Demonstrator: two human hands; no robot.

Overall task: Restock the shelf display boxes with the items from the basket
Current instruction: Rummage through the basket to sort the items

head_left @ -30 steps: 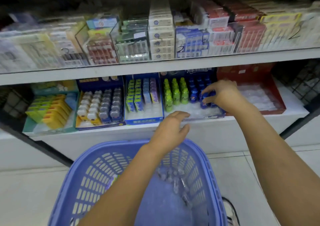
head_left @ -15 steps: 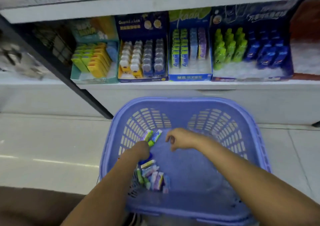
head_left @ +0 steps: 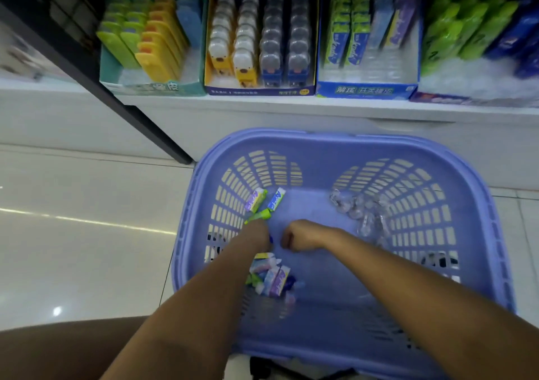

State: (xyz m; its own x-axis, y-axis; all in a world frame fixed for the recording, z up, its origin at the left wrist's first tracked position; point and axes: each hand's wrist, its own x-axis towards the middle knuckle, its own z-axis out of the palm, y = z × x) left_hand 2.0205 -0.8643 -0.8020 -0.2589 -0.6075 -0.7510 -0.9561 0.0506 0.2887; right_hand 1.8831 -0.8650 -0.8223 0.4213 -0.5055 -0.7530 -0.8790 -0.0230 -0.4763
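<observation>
Basket [head_left: 335,139] pick — left hand [head_left: 258,233] grip hidden, right hand [head_left: 297,235] curled, contents unclear; next, packets [head_left: 274,277] into blue display box [head_left: 367,90].

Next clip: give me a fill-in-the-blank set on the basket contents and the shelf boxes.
1. The left hand and right hand are both inside the lavender slotted plastic basket, which stands on the ___.
2. The heap of clear plastic-wrapped pieces lies nearer the ___ hand.
3. The bear-shaped dispensers fill the dark blue cardboard display box in ___ columns.
4. The pile of small colourful packets lies beside the ___ forearm.
Missing words: floor; right; four; left.
</observation>
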